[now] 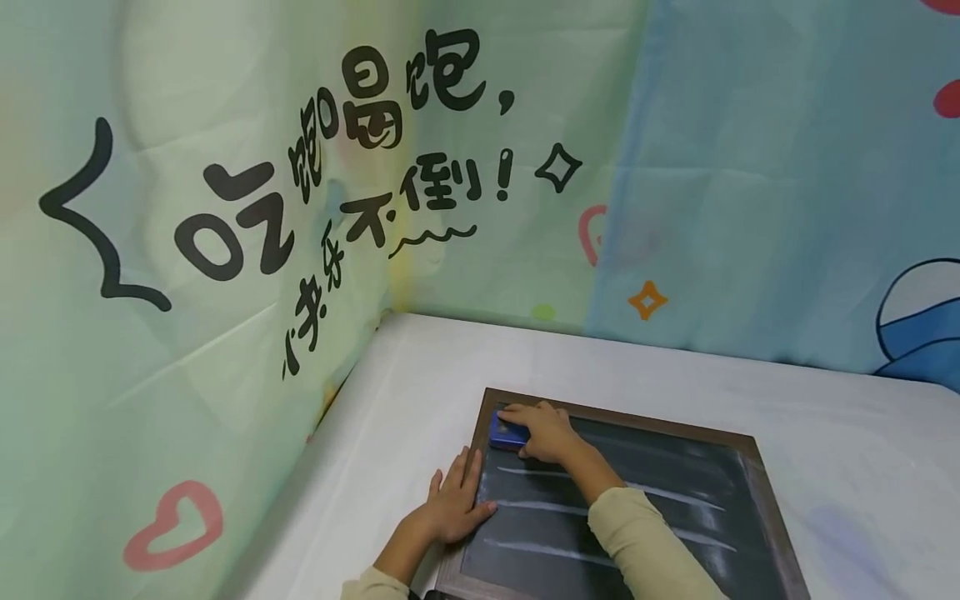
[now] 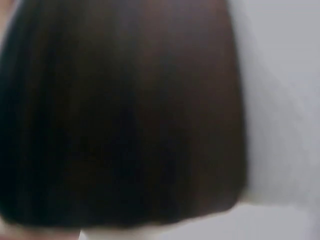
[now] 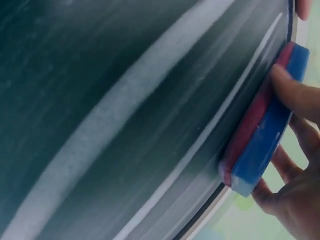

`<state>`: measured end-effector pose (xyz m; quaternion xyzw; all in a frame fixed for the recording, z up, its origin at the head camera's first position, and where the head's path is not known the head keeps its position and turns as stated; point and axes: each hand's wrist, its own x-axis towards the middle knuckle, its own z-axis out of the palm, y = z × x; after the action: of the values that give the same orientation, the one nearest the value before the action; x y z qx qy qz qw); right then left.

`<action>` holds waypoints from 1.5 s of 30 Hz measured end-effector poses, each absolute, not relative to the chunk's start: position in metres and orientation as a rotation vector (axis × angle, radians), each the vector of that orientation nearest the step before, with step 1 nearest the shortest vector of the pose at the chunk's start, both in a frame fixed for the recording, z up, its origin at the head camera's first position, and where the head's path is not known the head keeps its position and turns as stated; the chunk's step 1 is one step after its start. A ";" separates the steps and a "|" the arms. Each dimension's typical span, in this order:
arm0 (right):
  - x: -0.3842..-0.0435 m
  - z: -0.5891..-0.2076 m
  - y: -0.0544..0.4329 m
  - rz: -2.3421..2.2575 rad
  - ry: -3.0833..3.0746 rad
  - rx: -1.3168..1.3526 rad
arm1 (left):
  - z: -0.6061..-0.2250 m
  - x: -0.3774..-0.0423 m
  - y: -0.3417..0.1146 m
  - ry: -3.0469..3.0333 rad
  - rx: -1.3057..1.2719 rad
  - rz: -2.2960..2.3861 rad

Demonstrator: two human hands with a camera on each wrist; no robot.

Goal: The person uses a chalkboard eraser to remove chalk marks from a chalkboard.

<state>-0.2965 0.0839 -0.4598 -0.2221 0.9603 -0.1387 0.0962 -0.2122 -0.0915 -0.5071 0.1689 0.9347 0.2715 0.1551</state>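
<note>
A small framed blackboard (image 1: 667,457) lies on the white table, with several white chalk lines across its dark face. At the board's upper left corner my right hand (image 1: 549,433) grips a blue blackboard eraser (image 1: 507,435). In the right wrist view the eraser (image 3: 267,127) shows a blue body and a reddish pad that meets the board, with the thumb on one side and fingers on the other. My left hand (image 1: 452,503) rests on the left side of the wooden frame, its fingers extended and its thumb over the edge. A dark blurred surface fills most of the left wrist view.
White cloth covers the table (image 1: 862,467) around the board. A printed fabric backdrop (image 1: 480,275) with black writing and hearts rises at the left and behind the table. Thick chalk strokes (image 3: 120,105) show close up in the right wrist view.
</note>
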 end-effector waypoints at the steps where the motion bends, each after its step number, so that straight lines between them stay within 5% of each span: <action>1: -0.296 -0.460 0.084 -0.405 2.843 -0.653 | -0.508 -0.212 -0.092 2.675 0.487 0.782; 17: -0.289 -0.458 0.090 -0.343 2.871 -0.610 | -0.506 -0.211 -0.091 2.680 0.519 0.787; 45: -0.269 -0.456 0.180 -0.484 2.908 -0.523 | -0.502 -0.202 -0.084 2.703 0.497 0.814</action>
<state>-0.2690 0.1803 -0.4564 -0.1741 0.9687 -0.1612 0.0736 -0.2018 -0.0836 -0.5016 0.1717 0.9342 0.2812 0.1371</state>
